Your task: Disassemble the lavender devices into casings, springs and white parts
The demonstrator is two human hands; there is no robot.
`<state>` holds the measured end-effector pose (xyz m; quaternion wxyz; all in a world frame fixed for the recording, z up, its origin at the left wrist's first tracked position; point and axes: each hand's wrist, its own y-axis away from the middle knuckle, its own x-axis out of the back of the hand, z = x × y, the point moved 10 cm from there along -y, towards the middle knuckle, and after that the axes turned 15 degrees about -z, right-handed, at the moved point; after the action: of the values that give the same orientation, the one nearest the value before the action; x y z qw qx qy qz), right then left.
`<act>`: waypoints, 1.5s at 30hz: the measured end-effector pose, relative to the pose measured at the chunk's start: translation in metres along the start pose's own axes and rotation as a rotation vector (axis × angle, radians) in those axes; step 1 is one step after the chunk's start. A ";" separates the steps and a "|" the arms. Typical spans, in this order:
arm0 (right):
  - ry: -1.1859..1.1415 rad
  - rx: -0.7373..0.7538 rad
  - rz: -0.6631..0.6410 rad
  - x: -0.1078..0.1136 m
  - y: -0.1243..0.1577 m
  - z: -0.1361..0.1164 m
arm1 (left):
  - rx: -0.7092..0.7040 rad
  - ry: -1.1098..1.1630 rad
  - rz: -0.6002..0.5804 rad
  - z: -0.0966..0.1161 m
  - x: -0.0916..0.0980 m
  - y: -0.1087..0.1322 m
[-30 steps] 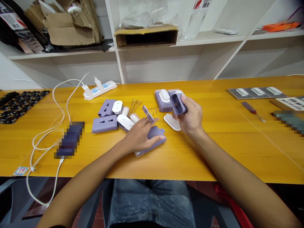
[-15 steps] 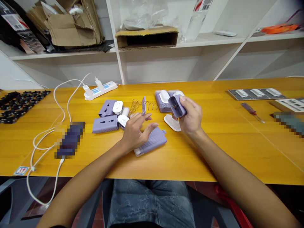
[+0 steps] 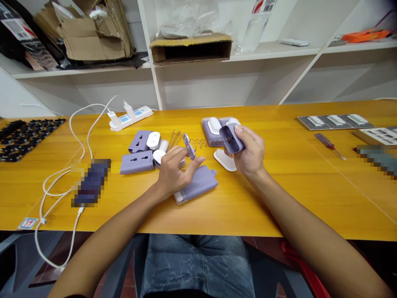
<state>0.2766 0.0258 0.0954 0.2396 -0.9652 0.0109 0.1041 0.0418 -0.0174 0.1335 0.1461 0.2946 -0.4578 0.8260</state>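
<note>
My right hand (image 3: 250,151) is wrapped round a hollow purple housing (image 3: 232,140), its open end turned left. A wire spring (image 3: 200,143) stretches from that opening to a small purple plate (image 3: 189,146). The plate stands tilted between the fingers and thumb of my left hand (image 3: 176,169). Below that hand lies a ribbed purple case (image 3: 200,184), partly covered by it. A white oval perforated cover (image 3: 225,160) rests on the table just left of my right hand. Another coiled spring (image 3: 175,140) lies behind my left hand.
Purple socket-slotted cases (image 3: 137,162) and a white oval plug piece (image 3: 154,140) sit to the left. Behind my right hand is a purple case (image 3: 214,138) with white pieces. A power strip (image 3: 132,118), phone (image 3: 92,182), cable, and screwdriver (image 3: 329,145) lie further out.
The small purple plate has tilted and dropped slightly between my left fingers and thumb, its face now turned more into view. My right hand and the housing have barely moved.
</note>
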 end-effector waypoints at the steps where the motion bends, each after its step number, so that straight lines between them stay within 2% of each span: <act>1: -0.002 -0.008 0.008 0.000 0.001 0.001 | 0.006 0.020 -0.007 -0.001 0.000 0.000; 9: 0.064 -0.002 0.013 0.003 0.003 0.003 | 0.094 0.202 -0.082 -0.007 -0.006 0.001; 13: 0.134 0.043 0.009 0.004 0.004 0.000 | 0.172 0.294 -0.092 -0.017 -0.009 0.004; 18: 0.174 0.065 -0.015 0.001 0.005 -0.003 | 0.178 0.385 -0.079 -0.021 -0.008 0.006; 24: 0.175 0.067 -0.003 0.003 0.005 -0.003 | 0.212 0.285 -0.064 -0.018 -0.006 0.002; 29: 0.194 0.071 -0.005 0.003 0.003 -0.005 | 0.152 0.153 -0.073 -0.011 -0.007 0.002; 36: 0.170 0.040 -0.002 0.001 0.005 -0.003 | 0.187 0.299 -0.081 -0.018 -0.014 0.005; 41: 0.179 0.034 -0.020 -0.013 0.012 0.000 | 0.203 0.310 -0.084 -0.019 -0.013 0.005; 45: 0.189 -0.039 -0.095 -0.026 0.017 0.011 | 0.200 0.300 -0.095 -0.018 -0.012 0.005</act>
<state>0.2478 0.0150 0.0831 0.2232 -0.9747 -0.0142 0.0012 0.0429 -0.0043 0.1153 0.2215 0.2026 -0.3323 0.8941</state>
